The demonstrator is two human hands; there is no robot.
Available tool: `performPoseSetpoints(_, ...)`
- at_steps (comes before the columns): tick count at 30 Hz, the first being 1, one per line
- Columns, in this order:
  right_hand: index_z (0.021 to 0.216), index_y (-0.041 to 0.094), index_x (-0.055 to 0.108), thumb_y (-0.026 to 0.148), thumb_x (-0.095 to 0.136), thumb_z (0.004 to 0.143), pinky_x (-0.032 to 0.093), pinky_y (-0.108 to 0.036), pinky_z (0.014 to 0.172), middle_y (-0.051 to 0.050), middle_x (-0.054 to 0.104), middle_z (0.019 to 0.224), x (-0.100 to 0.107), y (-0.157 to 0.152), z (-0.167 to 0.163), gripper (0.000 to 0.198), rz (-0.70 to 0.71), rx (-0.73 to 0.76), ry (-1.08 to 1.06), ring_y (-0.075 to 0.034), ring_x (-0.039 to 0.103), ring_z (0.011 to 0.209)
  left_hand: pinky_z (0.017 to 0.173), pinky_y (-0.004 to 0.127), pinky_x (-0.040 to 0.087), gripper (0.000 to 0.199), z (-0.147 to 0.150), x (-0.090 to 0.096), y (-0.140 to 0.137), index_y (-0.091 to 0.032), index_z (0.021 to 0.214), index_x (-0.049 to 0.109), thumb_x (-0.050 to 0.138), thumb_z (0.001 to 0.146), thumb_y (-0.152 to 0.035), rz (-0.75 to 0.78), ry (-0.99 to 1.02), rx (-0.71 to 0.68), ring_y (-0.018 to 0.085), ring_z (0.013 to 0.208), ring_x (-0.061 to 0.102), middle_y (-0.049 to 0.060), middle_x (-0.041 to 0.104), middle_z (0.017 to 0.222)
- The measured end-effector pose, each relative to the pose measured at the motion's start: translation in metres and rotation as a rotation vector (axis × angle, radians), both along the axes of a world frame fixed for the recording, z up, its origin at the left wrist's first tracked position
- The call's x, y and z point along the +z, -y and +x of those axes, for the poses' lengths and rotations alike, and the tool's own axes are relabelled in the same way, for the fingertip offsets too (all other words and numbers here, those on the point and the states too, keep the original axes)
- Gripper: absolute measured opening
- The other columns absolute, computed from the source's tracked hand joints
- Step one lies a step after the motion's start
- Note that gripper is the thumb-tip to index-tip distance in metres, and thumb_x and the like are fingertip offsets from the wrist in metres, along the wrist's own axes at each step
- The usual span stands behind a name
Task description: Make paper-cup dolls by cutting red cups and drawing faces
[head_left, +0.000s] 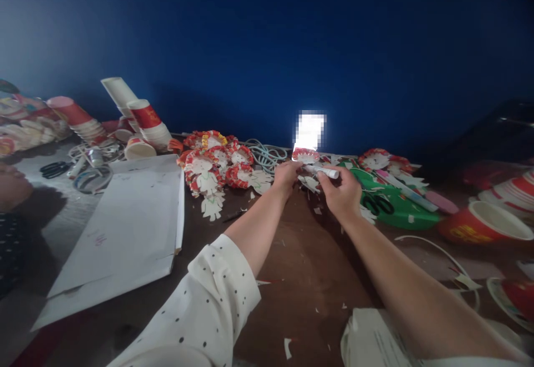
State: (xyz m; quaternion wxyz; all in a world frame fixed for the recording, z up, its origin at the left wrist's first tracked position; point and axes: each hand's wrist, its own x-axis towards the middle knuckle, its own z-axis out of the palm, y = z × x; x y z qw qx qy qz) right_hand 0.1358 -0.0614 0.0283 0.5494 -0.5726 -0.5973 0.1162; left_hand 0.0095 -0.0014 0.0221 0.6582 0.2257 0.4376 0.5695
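Note:
Out in front of me, my left hand point(287, 178) is closed, pinching a small white paper cutout point(306, 156) with a red fringed top. My right hand point(345, 193) is wrapped around a white marker pen point(329, 172), its tip end pointing left toward the cutout. Whether the tip touches the paper cannot be made out. Just behind the cutout stands a glowing white screen point(309, 129), its content blurred out. To the left of my hands lies a pile of similar cut-out paper figures point(211, 175) with red and yellow fringed heads.
A large white board point(120, 228) lies left. Stacked paper cups point(150, 125), scissors point(56, 170) and coiled cables point(267, 154) sit toward the wall. At right are a green sheet point(400, 208) and a red cup point(479, 225). Another person's arm point(14, 186) shows far left.

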Motion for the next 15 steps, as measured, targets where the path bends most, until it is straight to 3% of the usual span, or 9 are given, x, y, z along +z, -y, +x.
performPoseSetpoints(4, 0.087, 0.020, 0.064, 0.048, 0.071, 0.068, 0.053, -0.034, 0.056, -0.004, 0.070, 0.074, 0.001, -0.004, -0.003, 0.034, -0.201, 0.066, -0.337, -0.023, 0.067, 0.062, 0.040, 0.019, 0.021, 0.016, 0.002, -0.001, 0.002, -0.013, 0.057, 0.054, 0.061, 0.072, -0.015, 0.110, -0.062, 0.019, 0.003, 0.039, 0.033, -0.002, 0.048, 0.049)
performPoseSetpoints(8, 0.089, 0.022, 0.062, 0.044, 0.075, 0.063, 0.051, -0.030, 0.047, -0.001, 0.070, 0.070, -0.005, -0.010, -0.002, 0.036, -0.281, 0.114, -0.603, -0.022, 0.067, 0.057, 0.041, 0.018, 0.025, 0.014, 0.005, -0.001, 0.003, -0.013, 0.059, 0.055, 0.063, 0.070, -0.016, 0.119, -0.037, 0.015, 0.004, 0.040, 0.036, -0.002, 0.051, 0.051)
performPoseSetpoints(15, 0.085, 0.023, 0.061, 0.039, 0.075, 0.062, 0.050, -0.028, 0.044, 0.000, 0.069, 0.067, -0.007, -0.013, -0.001, 0.032, -0.305, 0.092, -0.689, -0.020, 0.066, 0.055, 0.040, 0.016, 0.024, 0.016, 0.005, -0.003, 0.002, -0.013, 0.060, 0.054, 0.068, 0.068, -0.018, 0.143, -0.030, 0.050, 0.002, 0.041, 0.035, -0.003, 0.050, 0.053)
